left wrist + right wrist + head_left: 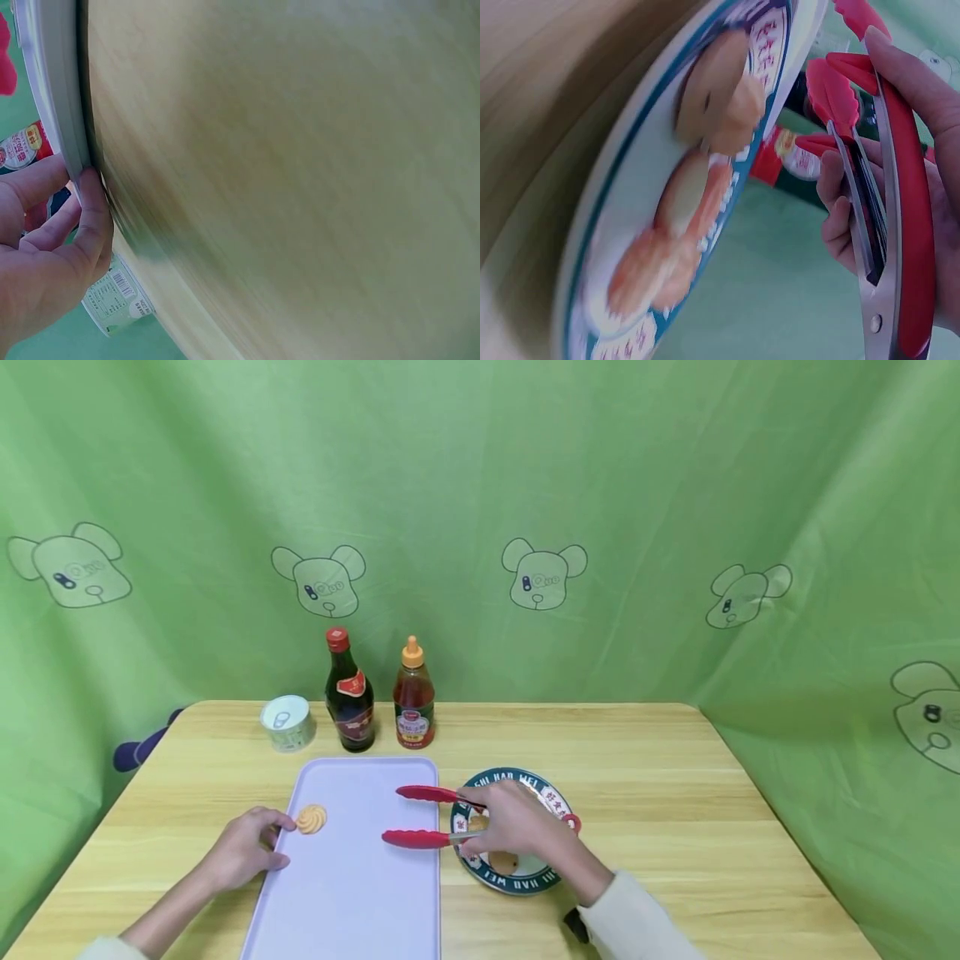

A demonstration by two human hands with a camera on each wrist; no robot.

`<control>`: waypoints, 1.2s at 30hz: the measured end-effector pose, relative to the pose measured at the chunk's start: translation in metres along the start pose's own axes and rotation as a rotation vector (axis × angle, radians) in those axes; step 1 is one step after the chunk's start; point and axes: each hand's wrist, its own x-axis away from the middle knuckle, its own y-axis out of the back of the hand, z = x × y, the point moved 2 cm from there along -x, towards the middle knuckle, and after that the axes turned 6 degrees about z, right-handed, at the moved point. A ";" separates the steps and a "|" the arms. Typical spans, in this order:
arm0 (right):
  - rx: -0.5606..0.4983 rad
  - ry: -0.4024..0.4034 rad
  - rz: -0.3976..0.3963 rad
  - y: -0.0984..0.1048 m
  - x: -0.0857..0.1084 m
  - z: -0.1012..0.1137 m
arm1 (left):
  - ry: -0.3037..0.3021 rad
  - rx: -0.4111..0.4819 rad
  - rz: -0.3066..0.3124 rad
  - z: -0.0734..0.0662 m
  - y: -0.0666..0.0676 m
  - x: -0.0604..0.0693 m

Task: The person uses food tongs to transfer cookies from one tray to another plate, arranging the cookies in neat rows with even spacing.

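My left hand (pixel 238 852) pinches the left rim of a lilac tray (pixel 352 893), thumb on one side and fingers on the other in the left wrist view. One swirled cookie (pixel 311 818) lies on the tray close to those fingertips. Red-tipped metal tongs (pixel 417 839) are gripped in my right hand (pixel 512 818), their two red heads spread apart above the tray's right part with nothing between them. Below that hand is a round plate (pixel 517 885) with a green patterned rim. Several cookies (pixel 686 191) rest on it, blurred in the right wrist view and partly hidden in the head view.
Behind the tray stand a tin can (pixel 288 723), a dark bottle with a red cap (pixel 349 702) and a sauce bottle with an orange cap (pixel 414 703). A green curtain (pixel 480 485) hangs behind the wooden table (pixel 660 827). Something purple (pixel 142 752) shows beyond the table's left edge.
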 end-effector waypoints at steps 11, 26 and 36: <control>0.062 0.101 -0.019 -0.017 -0.043 0.039 | 0.010 0.006 0.004 0.001 -0.003 -0.002; 0.083 0.131 0.003 -0.038 -0.074 0.063 | 0.029 0.000 0.009 0.002 -0.002 -0.003; 0.125 0.131 0.014 -0.042 -0.080 0.072 | 0.038 0.000 0.015 0.000 -0.001 -0.002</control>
